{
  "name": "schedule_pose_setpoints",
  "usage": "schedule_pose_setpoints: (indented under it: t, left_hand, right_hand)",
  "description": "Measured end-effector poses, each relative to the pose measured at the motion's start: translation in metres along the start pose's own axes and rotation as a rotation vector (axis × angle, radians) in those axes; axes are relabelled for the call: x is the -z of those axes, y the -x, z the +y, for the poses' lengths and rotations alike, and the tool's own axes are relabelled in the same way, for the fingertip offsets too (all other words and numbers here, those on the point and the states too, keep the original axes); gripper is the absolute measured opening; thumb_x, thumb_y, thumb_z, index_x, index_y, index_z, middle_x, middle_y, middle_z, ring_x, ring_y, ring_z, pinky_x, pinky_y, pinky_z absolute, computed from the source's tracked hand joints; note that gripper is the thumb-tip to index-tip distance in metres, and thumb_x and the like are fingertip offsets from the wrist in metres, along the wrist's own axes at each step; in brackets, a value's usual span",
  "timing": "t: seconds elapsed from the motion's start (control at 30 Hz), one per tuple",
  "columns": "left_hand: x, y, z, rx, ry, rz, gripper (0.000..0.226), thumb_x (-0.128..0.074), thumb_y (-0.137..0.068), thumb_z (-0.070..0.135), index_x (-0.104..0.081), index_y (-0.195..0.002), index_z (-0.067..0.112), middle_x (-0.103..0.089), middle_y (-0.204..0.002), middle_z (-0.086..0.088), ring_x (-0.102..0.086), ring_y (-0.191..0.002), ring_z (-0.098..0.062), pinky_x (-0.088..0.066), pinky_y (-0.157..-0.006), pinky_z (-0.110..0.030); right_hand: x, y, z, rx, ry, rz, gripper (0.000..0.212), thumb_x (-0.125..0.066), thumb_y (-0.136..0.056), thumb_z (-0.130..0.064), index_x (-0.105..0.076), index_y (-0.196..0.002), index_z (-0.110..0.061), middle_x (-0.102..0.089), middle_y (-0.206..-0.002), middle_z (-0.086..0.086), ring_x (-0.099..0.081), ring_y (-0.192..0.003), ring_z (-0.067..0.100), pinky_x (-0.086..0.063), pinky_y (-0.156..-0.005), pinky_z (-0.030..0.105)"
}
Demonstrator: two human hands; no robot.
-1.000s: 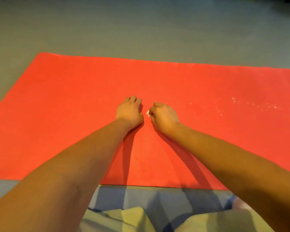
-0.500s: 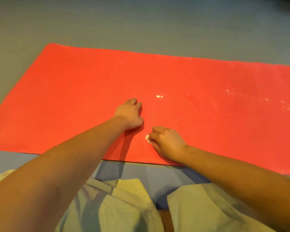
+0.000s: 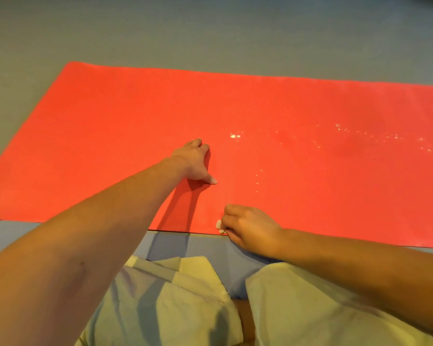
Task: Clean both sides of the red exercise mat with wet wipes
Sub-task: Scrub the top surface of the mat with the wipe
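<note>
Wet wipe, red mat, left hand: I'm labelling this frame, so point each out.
red mat [image 3: 105, 136], head view, bare surface at far left.
left hand [image 3: 194, 161], head view, back of the hand.
wet wipe [image 3: 218, 224], head view, exposed white bit.

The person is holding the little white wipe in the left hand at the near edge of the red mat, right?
Not quite. The head view shows the white wipe held in the right hand, not the left. The left hand only rests on the red mat. The near edge part is right.
</note>
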State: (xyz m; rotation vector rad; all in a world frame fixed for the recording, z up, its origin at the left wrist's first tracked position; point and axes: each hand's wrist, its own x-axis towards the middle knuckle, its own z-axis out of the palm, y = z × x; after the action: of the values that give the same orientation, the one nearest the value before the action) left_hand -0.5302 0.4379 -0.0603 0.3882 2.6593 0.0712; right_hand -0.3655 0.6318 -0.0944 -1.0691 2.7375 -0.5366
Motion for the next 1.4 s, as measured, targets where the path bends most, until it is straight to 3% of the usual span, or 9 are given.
schedule_pose_setpoints:
  t: [0.3,0.53,0.7,0.87,0.97,1.03,1.1,1.2,1.4]
  left_hand:
    - [0.0,-0.002,0.007,0.015,0.005,0.003,0.13,-0.089,-0.06,0.071,-0.023,-0.162,0.023,-0.024,-0.163,-0.006,-0.025,-0.152,-0.03,-0.037,-0.119,-0.048]
    - [0.015,-0.014,0.003,-0.029,-0.105,-0.02,0.121,-0.086,-0.054,0.077,-0.039,-0.157,0.034,-0.04,-0.146,-0.008,-0.04,-0.137,-0.034,-0.043,-0.113,-0.046]
    - [0.017,-0.021,0.001,-0.033,-0.092,0.011,0.114,-0.09,-0.053,0.073,-0.044,-0.15,0.034,-0.041,-0.141,-0.007,-0.041,-0.134,-0.033,-0.045,-0.11,-0.046]
    - [0.015,-0.024,0.001,-0.043,-0.098,0.03,0.128,-0.092,-0.049,0.07,-0.031,-0.155,0.032,-0.028,-0.156,-0.008,-0.027,-0.149,-0.032,-0.04,-0.114,-0.055]
    - [0.018,-0.036,0.0,-0.04,-0.085,-0.045,0.156,-0.094,-0.045,0.071,-0.003,-0.165,0.029,-0.003,-0.172,-0.01,-0.006,-0.16,-0.029,-0.029,-0.124,-0.053]
    - [0.02,-0.045,-0.002,-0.049,-0.083,-0.101,0.162,-0.095,-0.044,0.07,0.002,-0.166,0.027,0.008,-0.173,-0.01,0.002,-0.161,-0.029,-0.022,-0.128,-0.048]
    - [0.021,-0.051,-0.002,-0.063,-0.096,-0.111,0.159,-0.095,-0.045,0.069,-0.003,-0.167,0.024,0.005,-0.173,-0.012,0.001,-0.161,-0.03,-0.021,-0.129,-0.044]
    - [0.024,-0.052,0.002,-0.076,-0.126,-0.106,0.155,-0.095,-0.044,0.069,-0.013,-0.166,0.021,-0.008,-0.171,-0.013,-0.009,-0.16,-0.032,-0.024,-0.128,-0.041]
    - [0.037,-0.059,0.009,-0.088,-0.162,-0.091,0.111,-0.094,-0.053,0.065,-0.049,-0.146,0.026,-0.043,-0.14,-0.008,-0.046,-0.131,-0.034,-0.047,-0.108,-0.046]
  right_hand:
    - [0.018,-0.056,0.037,-0.243,0.015,0.138,0.012,-0.061,-0.088,-0.023,-0.07,-0.095,-0.022,-0.059,-0.094,-0.002,-0.063,-0.087,0.026,-0.041,-0.063,0.031]
    - [0.008,-0.016,0.027,0.002,0.031,0.047,0.012,-0.063,-0.09,-0.024,-0.068,-0.1,-0.027,-0.058,-0.096,-0.003,-0.061,-0.086,0.021,-0.049,-0.064,0.034]
    - [0.029,-0.075,0.078,-0.226,0.091,0.185,0.01,-0.062,-0.091,-0.023,-0.072,-0.091,-0.026,-0.061,-0.095,-0.005,-0.064,-0.09,0.022,-0.042,-0.063,0.03]
    - [0.043,-0.115,0.1,-0.457,0.089,0.2,0.019,-0.06,-0.084,-0.014,-0.075,-0.089,-0.023,-0.067,-0.099,-0.004,-0.065,-0.094,0.025,-0.044,-0.066,0.031]
    - [0.034,-0.096,0.082,-0.351,0.094,0.167,0.019,-0.06,-0.084,-0.014,-0.074,-0.09,-0.025,-0.066,-0.098,-0.004,-0.065,-0.095,0.025,-0.05,-0.07,0.035]
    - [0.029,-0.076,0.071,-0.218,0.104,0.127,0.014,-0.062,-0.085,-0.019,-0.071,-0.091,-0.027,-0.064,-0.095,-0.006,-0.063,-0.094,0.022,-0.051,-0.068,0.035]
    - [0.027,-0.062,0.069,-0.117,0.143,0.095,0.011,-0.062,-0.086,-0.024,-0.07,-0.093,-0.029,-0.062,-0.093,-0.006,-0.061,-0.091,0.02,-0.051,-0.064,0.035]
    - [0.034,-0.075,0.081,-0.119,0.171,0.135,0.009,-0.063,-0.088,-0.026,-0.072,-0.09,-0.029,-0.062,-0.089,-0.007,-0.062,-0.088,0.02,-0.046,-0.059,0.031]
    - [0.062,-0.171,0.148,-0.416,0.301,0.174,0.017,-0.059,-0.085,-0.019,-0.075,-0.093,-0.021,-0.066,-0.096,0.004,-0.065,-0.091,0.034,-0.04,-0.061,0.033]
